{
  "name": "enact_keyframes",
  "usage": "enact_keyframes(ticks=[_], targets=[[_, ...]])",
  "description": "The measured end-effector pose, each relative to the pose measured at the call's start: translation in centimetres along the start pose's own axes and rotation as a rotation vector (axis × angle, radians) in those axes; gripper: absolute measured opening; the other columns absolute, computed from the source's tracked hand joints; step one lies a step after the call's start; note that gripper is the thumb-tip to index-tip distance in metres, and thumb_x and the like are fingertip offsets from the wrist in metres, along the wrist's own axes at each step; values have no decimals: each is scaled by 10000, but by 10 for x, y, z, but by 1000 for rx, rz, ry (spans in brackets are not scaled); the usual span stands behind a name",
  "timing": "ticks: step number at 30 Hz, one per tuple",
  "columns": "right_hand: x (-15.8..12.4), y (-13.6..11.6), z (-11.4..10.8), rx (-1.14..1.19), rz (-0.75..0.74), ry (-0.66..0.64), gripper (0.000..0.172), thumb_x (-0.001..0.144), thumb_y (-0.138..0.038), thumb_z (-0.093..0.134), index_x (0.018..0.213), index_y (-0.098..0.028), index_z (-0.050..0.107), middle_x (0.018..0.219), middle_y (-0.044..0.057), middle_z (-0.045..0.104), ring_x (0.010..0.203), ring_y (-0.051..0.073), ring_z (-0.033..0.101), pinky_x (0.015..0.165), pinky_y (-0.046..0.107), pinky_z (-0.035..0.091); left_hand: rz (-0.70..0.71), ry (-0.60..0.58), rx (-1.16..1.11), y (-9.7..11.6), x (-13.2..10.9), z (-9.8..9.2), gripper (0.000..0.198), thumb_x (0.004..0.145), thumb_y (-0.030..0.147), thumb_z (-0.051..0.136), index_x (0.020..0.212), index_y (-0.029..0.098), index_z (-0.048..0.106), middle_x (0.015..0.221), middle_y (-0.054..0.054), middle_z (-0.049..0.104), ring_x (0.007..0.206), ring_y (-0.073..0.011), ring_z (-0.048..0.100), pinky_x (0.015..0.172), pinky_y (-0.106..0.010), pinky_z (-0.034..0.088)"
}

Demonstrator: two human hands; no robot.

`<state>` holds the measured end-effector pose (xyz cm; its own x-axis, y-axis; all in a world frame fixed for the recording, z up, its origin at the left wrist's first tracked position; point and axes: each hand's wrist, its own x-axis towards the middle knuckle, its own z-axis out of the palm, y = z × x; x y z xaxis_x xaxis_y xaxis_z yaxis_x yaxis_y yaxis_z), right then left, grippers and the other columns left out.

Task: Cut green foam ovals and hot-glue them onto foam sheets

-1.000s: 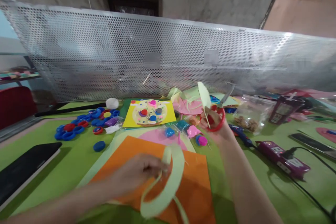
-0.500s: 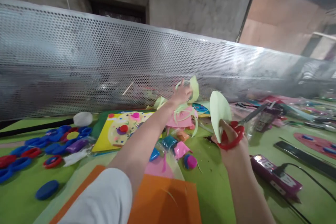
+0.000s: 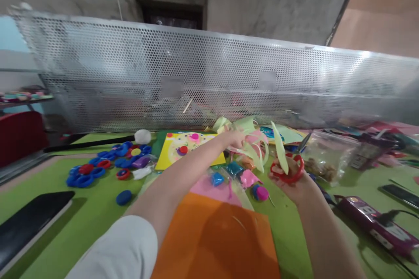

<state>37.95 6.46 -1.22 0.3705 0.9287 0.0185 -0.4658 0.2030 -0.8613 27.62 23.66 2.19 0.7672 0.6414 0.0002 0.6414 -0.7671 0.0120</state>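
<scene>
My left hand (image 3: 233,138) is stretched forward over the table, its fingers closed on a bundle of pale green paper strips (image 3: 257,150) that hang down over a pile of paper scraps. My right hand (image 3: 290,176) grips red-handled scissors (image 3: 288,171) and also holds a pale green paper cut-out (image 3: 280,152) standing upright. An orange sheet (image 3: 216,239) lies in front of me, over a pink sheet (image 3: 212,187).
Blue and red plastic rings (image 3: 98,165) lie at the left beside a yellow decorated card (image 3: 188,144). Small clay bags (image 3: 235,170) sit mid-table. A purple power strip (image 3: 376,222) with cable lies right, a black tablet (image 3: 29,218) left. A perforated metal screen (image 3: 209,78) closes the back.
My left hand carried the green paper ring forward to the scrap pile, then drew back a little with the strips still in it. My right hand stayed, holding scissors and cut-out.
</scene>
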Motion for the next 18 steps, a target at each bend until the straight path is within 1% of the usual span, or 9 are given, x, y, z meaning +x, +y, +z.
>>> enact_keyframes(ticks=[4,7,9,10,12,14,15,16,18], targets=[[4,-1,-6,19,55,60,256,515,-235,774,584,-193,531,465,-58,535,330,61,423,346,209,433,-52,96,99,16,-11,-11,303,889,314,540,1152,164,528,1159,-82,556,965,-215,582,803,-416,505],[6,-2,-8,-9,110,50,257,549,-231,767,588,-197,515,455,-74,516,342,59,425,362,194,423,-42,200,123,28,-40,-9,314,887,311,544,1163,164,520,1172,-85,548,979,-219,577,812,-428,500],[5,-1,-4,-45,175,0,216,626,-260,729,602,-192,526,469,-75,516,359,49,419,406,189,433,-23,221,109,36,-77,0,349,884,328,544,1191,166,505,1225,-96,523,1054,-247,546,871,-471,463],[4,1,-1,-74,219,-32,203,681,-279,695,604,-188,530,480,-70,519,373,48,423,434,194,445,-11,214,90,39,-100,6,415,885,363,526,1236,147,476,1283,-144,493,1153,-287,483,945,-505,400],[0,9,7,-159,331,-104,238,799,-309,593,608,-177,539,498,-53,518,402,61,446,491,228,474,26,195,52,45,-154,21,551,892,438,465,1333,121,374,1394,-171,396,1290,-304,338,1044,-504,283],[-4,22,18,-276,457,-171,270,878,-316,512,667,-157,569,547,-36,535,445,81,488,519,263,489,45,148,18,51,-205,35,670,881,519,412,1380,83,306,1433,-179,345,1331,-316,271,1079,-505,221],[-6,29,23,-338,509,-197,245,893,-314,504,740,-143,590,613,-24,566,491,92,524,534,272,495,50,99,-7,54,-227,41,742,868,580,373,1400,74,267,1450,-186,311,1345,-341,231,1074,-531,214],[-8,36,27,-397,547,-219,208,898,-313,512,839,-135,602,714,-5,602,565,106,564,563,284,505,42,3,-79,57,-244,46,821,849,646,326,1421,69,210,1480,-194,223,1359,-361,172,1076,-556,183],[-12,48,34,-491,584,-250,215,891,-307,542,1026,-144,581,949,37,621,751,144,612,654,323,524,-18,-139,-179,66,-265,54,940,800,734,260,1434,51,140,1493,-208,111,1365,-386,79,1086,-563,136]])
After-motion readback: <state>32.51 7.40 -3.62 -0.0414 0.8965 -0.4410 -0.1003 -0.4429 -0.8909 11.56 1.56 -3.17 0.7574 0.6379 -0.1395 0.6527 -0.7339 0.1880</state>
